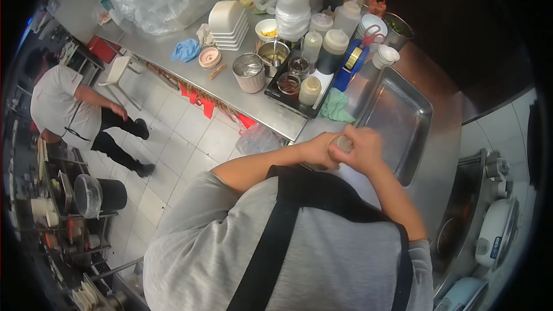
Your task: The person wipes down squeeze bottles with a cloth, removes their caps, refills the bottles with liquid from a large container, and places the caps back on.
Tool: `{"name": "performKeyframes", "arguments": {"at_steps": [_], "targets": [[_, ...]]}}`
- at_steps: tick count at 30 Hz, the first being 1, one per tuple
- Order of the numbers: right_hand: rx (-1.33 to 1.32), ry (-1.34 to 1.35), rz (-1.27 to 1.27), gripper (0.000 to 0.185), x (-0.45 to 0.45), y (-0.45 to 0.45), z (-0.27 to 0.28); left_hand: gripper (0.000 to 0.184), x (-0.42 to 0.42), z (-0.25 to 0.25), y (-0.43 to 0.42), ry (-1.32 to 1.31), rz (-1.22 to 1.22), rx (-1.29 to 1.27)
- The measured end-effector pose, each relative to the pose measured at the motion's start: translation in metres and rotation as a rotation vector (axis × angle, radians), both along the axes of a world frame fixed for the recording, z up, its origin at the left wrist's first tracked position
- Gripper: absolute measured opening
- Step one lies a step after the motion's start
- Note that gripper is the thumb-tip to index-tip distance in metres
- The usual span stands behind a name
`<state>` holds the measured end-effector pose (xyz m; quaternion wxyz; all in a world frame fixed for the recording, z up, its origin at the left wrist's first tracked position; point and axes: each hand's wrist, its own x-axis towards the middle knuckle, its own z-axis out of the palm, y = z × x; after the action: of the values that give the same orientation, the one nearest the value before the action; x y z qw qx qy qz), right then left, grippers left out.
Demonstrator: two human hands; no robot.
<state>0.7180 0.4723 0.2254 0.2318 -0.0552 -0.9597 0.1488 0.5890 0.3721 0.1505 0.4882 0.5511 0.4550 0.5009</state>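
Note:
My left hand point(318, 151) and my right hand point(364, 148) meet at the counter's front edge, both closed round a small cloudy container point(344, 143). Only its round end shows between the fingers; its contents cannot be made out. A green cloth point(336, 105) lies just beyond the hands. Behind it, a black tray point(281, 99) carries a squeeze bottle point(310, 91) and small jars of dark sauce point(289, 83). To the right of my right hand is a shallow metal tray point(423, 116).
White square bowls point(228, 20), a metal pot point(250, 73) and a blue cloth point(186, 50) are on the counter point(265, 109). A tape dispenser point(349, 68) and scissors point(373, 35) are behind the tray. Another person point(69, 106) stands at the far left near a bin point(112, 194).

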Motion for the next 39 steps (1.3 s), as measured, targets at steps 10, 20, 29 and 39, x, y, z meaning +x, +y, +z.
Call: {"name": "performKeyframes", "arguments": {"at_steps": [10,20,29,39], "targets": [[0.098,-0.381,0.339,0.031,-0.009,0.013,0.035,0.064,-0.019,-0.049,0.006,0.104,0.009,0.071],[0.030,-0.761,-0.105,0.052,-0.043,0.030,0.018,0.067,-0.009,-0.078,0.063,0.264,0.455,0.125],[0.026,-0.352,-0.079,0.071,-0.114,0.095,0.104,0.086,-0.018,-0.076,0.053,0.311,0.412,0.043],[0.443,-0.739,-0.121,0.068,-0.314,0.167,0.058,0.114,-0.017,-0.058,0.011,0.226,0.391,-0.077]]}}
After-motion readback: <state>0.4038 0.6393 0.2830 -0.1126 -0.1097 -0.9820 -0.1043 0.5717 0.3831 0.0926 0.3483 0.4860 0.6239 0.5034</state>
